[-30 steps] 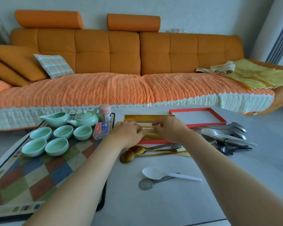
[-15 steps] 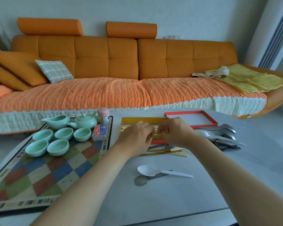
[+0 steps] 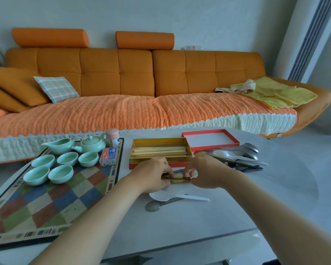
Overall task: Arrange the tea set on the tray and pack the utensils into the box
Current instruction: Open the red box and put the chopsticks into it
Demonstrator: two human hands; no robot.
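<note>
While five cups [image 3: 68,158] crowd one tray [image 3: 46,207], left hand [image 3: 153,175] and right hand [image 3: 208,173] pinch gold utensils [image 3: 178,180].

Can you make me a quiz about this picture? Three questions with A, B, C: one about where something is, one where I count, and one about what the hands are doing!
1. Where do the chopsticks lie?
A) in the gold box
B) on the sofa
C) on the floor

2. How many small green cups stand on the tray?
A) three
B) five
C) seven

3. What are the left hand and the right hand doing?
A) resting flat and empty
B) gripping gold cutlery
C) lifting the teapot

Answers:
1 A: the sticks lie side by side inside the box.
2 B: three cups in the back row, two in front.
3 B: fingers of both hands curl round the thin gold handles just in front of the box.
</note>
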